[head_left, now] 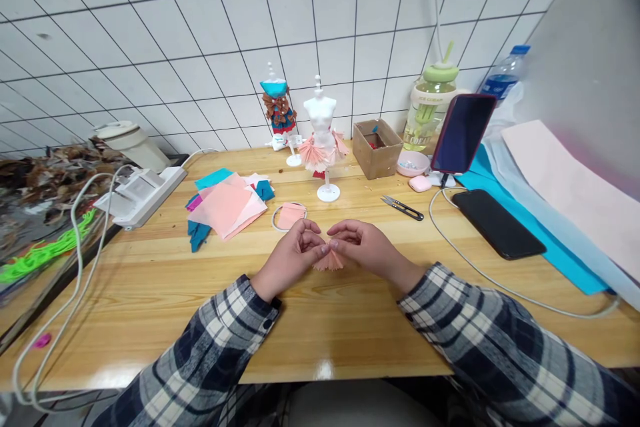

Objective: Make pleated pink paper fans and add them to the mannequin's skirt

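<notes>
Between my two hands is a small fan of pleated peach paper or thin cloth [329, 263]; which of the two I cannot tell. My left hand [299, 250] pinches its gathered top from the left. From the right, my right hand [367, 248] pinches the same top with thumb and fingers. Just beyond my left hand lies a ring [275, 219] with a peach square [291, 215] in it. Farther back stands a white mini dress form [321, 110] wearing a peach pleated skirt [314, 154]. Thread snips [404, 207] lie right of it.
Coloured sheets [227, 203] are piled at left, near a power strip [150, 195] with cables. A second dressed form [278, 110], a cardboard box [377, 150], a pink dish [413, 163] and a green-lidded bottle [431, 103] line the back. Phones [500, 223] and long sheets [575, 173] occupy the right.
</notes>
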### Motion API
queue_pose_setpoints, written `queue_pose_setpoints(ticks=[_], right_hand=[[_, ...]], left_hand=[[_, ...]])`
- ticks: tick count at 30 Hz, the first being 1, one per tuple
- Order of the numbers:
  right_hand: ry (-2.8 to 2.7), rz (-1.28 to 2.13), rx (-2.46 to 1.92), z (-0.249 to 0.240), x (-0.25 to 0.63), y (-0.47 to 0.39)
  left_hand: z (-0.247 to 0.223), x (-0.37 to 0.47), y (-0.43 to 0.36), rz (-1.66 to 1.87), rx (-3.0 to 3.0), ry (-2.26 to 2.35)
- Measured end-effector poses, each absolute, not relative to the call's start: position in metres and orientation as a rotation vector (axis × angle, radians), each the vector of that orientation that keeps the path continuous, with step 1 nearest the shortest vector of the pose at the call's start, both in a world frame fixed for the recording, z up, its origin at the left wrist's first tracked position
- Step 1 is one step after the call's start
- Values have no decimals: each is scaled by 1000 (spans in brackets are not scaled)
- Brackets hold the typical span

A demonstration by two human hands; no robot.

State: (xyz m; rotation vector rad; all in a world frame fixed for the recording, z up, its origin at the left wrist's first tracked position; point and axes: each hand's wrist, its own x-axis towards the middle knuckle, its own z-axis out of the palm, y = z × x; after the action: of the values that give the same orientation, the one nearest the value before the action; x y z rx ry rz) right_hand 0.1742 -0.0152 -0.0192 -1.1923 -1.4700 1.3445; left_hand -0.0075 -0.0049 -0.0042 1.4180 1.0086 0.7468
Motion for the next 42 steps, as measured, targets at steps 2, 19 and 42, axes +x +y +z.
queue_pose_setpoints(ticks=[2, 19, 42], right_hand=[[-1453, 1362, -1157, -18, 173, -16], [-852, 1531, -1003, -16, 166, -19], [-1133, 1251, -1126, -17, 174, -14]], left_hand=[[-3, -7, -6, 769, 1406, 980], [0, -1, -6, 854, 1245, 859], [-2, -7, -2, 865, 1185, 1006]])
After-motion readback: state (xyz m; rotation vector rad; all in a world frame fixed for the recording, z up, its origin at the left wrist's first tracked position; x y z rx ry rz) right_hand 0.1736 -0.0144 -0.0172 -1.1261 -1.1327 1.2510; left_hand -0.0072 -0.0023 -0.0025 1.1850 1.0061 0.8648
